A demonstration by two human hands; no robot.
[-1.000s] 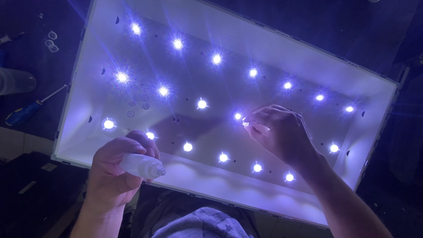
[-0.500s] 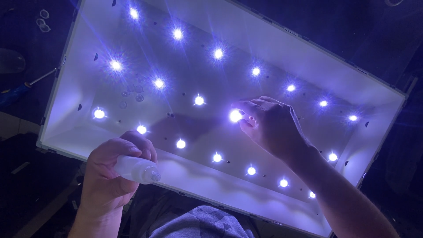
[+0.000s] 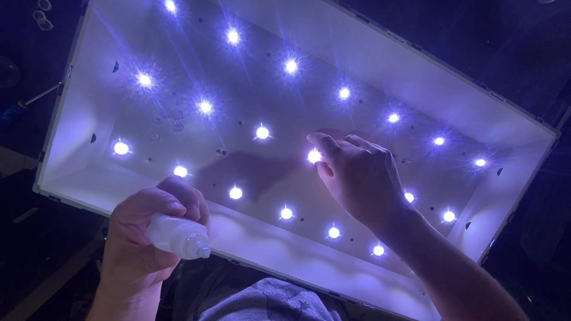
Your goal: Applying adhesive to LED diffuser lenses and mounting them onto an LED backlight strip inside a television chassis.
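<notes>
1. A screwdriver (image 3: 24,106) with a blue handle lies on the dark surface at the far left, just outside the panel's edge.
2. The open backlight tray (image 3: 380,65), a shallow white reflector pan with sloped walls, fills most of the view; rows of lit LEDs run across it at a slant.
3. Several loose clear lenses (image 3: 169,122) sit on the tray floor in its left half, between lit points.
4. The left hand (image 3: 143,238) is at the tray's near edge, its fingers curled tightly around a small white squeeze bottle (image 3: 177,236). The bottle's nozzle points right, just above the near wall of the tray.
5. A grey garment (image 3: 267,303) shows at the bottom centre, below the tray.
6. The right hand (image 3: 360,175) reaches in over the tray floor, fingers bent and drawn together at the tips, which touch one bright LED (image 3: 314,156) in the middle row. Whether the fingertips pinch a lens there cannot be told through the glare.
</notes>
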